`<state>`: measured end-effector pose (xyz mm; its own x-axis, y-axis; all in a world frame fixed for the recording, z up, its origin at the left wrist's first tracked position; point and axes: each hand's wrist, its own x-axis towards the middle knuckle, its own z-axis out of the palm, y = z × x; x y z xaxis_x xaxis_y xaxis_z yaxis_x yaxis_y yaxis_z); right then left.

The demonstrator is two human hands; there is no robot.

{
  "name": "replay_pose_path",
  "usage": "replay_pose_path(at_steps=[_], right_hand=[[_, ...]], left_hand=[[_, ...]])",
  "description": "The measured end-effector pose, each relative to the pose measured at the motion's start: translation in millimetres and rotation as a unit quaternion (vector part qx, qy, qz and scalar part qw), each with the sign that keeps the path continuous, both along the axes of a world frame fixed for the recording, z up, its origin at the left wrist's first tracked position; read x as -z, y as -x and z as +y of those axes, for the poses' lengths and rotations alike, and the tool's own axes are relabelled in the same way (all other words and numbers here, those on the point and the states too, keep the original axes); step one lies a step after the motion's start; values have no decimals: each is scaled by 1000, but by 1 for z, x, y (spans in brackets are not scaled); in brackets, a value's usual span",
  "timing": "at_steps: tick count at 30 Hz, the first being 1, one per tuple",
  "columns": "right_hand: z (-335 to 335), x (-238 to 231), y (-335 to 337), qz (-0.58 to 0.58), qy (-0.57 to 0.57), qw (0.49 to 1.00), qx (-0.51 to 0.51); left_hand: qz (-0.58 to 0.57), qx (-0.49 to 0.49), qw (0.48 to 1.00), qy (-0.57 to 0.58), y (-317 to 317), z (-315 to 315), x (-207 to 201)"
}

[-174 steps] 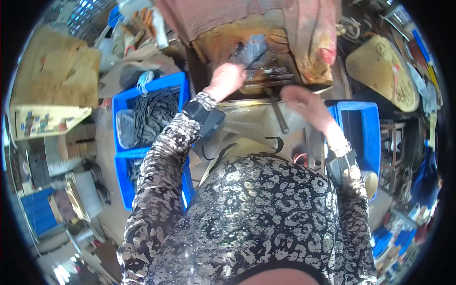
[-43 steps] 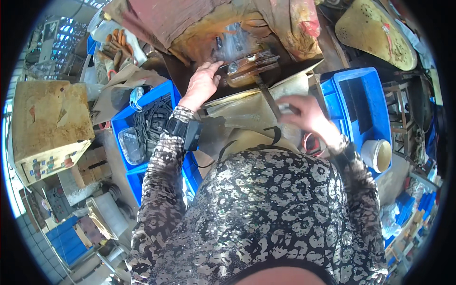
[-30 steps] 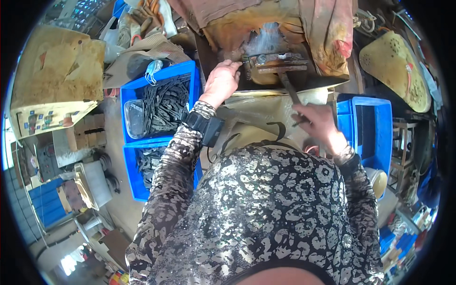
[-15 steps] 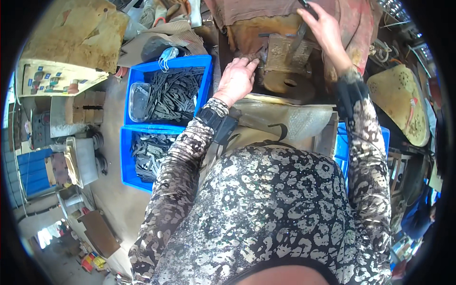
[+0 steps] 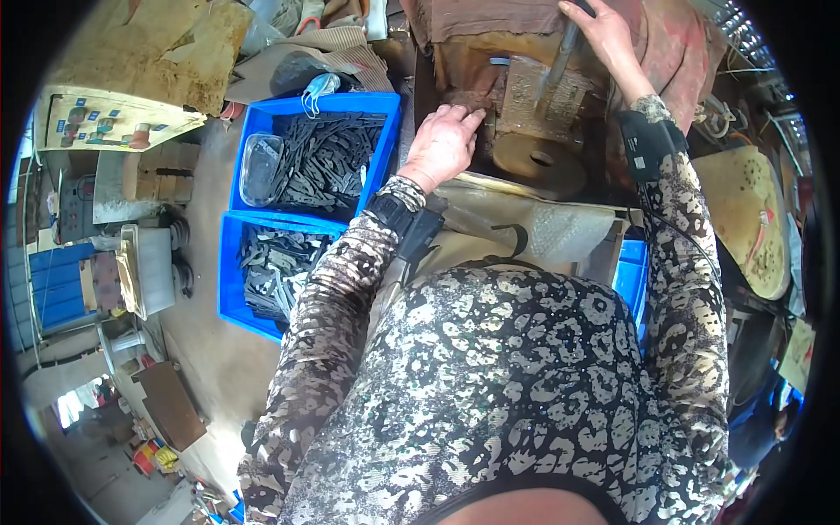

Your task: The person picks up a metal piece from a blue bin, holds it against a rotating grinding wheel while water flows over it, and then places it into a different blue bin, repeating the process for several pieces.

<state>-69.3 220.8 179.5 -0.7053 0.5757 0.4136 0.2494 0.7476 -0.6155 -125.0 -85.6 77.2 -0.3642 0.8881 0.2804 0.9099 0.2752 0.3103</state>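
My right hand (image 5: 604,39) is closed around the dark-tipped upper end of a metal lever (image 5: 560,66), at the top of the view. The lever slants down to a wet, brown metal block (image 5: 529,92) inside a stained machine trough. Just below the block lies a round disc (image 5: 534,162) with a hole in its middle. My left hand (image 5: 442,144) is at the trough's left side, fingers bent and pressed together. Whatever may be under those fingertips is hidden. A small pale-blue piece (image 5: 499,61) shows beside the block's top left corner.
Left of the trough, two blue bins (image 5: 394,122) hold many dark, flat metal pieces (image 5: 332,162); a clear plastic tub (image 5: 261,169) sits in the farther one. Reddish cloth (image 5: 669,79) drapes the machine's right side. A control panel (image 5: 114,122) stands far left; a pale seat (image 5: 744,219) is right.
The view has shifted slightly. More of the metal lever shows below my right hand, which stays on its upper end. My left hand keeps its place at the trough's edge.
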Motion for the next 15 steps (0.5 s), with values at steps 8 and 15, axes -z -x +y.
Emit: replay_pose_path(at_steps=[8, 15], right_hand=[[-15, 76, -109, -33, 48, 997, -53], [-53, 118, -171, -132, -44, 990, -20]], left_hand=[[3, -14, 1000, -23, 0, -6, 0], [-18, 5, 995, -94, 17, -15, -8]])
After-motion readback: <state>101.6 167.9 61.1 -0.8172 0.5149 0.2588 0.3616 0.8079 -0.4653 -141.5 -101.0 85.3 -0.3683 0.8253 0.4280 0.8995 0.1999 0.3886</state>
